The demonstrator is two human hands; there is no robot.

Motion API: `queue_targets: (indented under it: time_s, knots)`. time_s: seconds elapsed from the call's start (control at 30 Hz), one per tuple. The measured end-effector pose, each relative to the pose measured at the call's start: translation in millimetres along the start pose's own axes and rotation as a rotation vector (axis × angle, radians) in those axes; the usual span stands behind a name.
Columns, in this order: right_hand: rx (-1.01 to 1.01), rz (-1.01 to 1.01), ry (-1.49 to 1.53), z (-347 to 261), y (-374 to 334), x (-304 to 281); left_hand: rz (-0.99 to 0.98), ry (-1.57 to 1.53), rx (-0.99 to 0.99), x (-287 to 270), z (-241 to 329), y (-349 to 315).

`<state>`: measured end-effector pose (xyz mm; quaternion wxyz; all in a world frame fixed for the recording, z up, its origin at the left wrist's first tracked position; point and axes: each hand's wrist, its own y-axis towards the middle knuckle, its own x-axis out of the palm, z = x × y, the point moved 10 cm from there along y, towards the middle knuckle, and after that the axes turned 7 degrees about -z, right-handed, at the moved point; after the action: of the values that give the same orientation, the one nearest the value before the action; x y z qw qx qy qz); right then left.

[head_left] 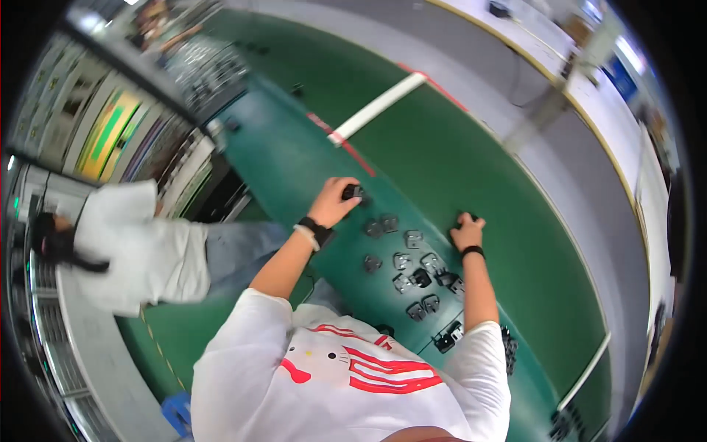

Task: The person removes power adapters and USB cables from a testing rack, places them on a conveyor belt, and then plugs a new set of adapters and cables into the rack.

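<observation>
My left hand (pixel 333 202) is closed round a black plastic block (pixel 352 192), shaped like a small power adapter, above the green bench (pixel 287 158). On the far side of the bench, my right hand (pixel 467 234) grips a dark piece (pixel 473 218) that its fingers mostly cover. Between the two hands lie several loose black blocks, among them a pair (pixel 381 225) near my left hand, a single one (pixel 372 263), and a cluster (pixel 432 264) closer to my right forearm. More black pieces with a cable (pixel 448 338) rest by my right elbow.
A darker green strip (pixel 442 169) runs along the bench, crossed by a white bar (pixel 379 107). At left, a person in a white shirt (pixel 147 243) stands beside racks (pixel 110 132). Many small parts (pixel 213 70) lie at the far end, near another person (pixel 158 37).
</observation>
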<state>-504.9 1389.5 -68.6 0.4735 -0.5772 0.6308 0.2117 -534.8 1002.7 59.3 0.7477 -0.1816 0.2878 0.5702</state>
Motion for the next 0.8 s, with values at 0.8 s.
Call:
queue_targets:
  time_s: [0.8]
  knots:
    - [-0.851,-0.057,0.289,-400,-340,161,0.851,-0.294,-0.638,-143,-203,-708]
